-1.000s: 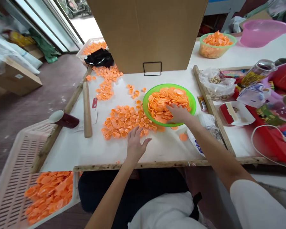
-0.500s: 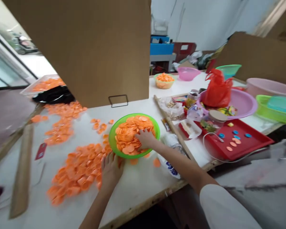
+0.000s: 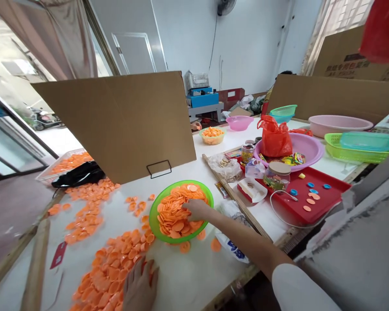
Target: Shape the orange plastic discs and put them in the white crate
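Note:
A green bowl [image 3: 153, 220] full of flat orange discs [image 3: 175, 209] stands on the white table. My right hand [image 3: 197, 210] reaches into it from the right, its fingers curled in among the discs; the fingertips are partly hidden. Left of the bowl, many small orange cup-shaped caps [image 3: 113, 265] lie in a loose pile. At the pile's right edge, my left hand [image 3: 140, 285] rests with its fingers spread, touching the nearest caps. A few orange discs [image 3: 215, 245] lie on the table beside the bowl.
A cardboard panel [image 3: 142, 125] stands behind the bowl. On the right, beyond a wooden strip [image 3: 240, 203], are a red tray [image 3: 327, 203], a glass jar [image 3: 277, 177] and a purple basin [image 3: 311, 149]. A wooden bar [image 3: 37, 263] lies at left.
My left hand has moved away from the bowl's rim, down and toward the cap pile. My right hand stays in the bowl, its fingers now more curled. The view has tilted upward.

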Demonstrator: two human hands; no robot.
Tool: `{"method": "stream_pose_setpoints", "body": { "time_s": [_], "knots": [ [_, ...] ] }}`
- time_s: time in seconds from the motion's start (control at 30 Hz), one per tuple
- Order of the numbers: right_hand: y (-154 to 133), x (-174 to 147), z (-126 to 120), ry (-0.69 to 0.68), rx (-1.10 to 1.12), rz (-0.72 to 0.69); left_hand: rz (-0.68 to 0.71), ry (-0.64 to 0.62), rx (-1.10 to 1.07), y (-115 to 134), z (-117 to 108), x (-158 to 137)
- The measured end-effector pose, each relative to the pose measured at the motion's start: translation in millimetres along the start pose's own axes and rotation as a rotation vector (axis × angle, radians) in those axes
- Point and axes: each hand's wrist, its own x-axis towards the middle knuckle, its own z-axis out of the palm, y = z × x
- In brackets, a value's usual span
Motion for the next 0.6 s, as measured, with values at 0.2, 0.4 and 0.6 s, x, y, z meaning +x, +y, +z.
{"method": "stream_pose_setpoints", "body": {
  "time_s": [0.2,0.4,0.6],
  "knots": [
    [9.5,0.1,-9.7,0.085,0.078,0.054,-0.03,-0.065,0.012,-6.1,4.3,0.1],
    [8.0,4.9,-26.3,0.193,0.133,0.053,-0.015,-0.05,0.011,-6.8,7.9,-1.0],
    [-40.7,-6.7,-32.5,0.189,0.196,-0.118,-0.016,-0.058,-0.014,-8.4,11.4,-1.2]
  ]
}}
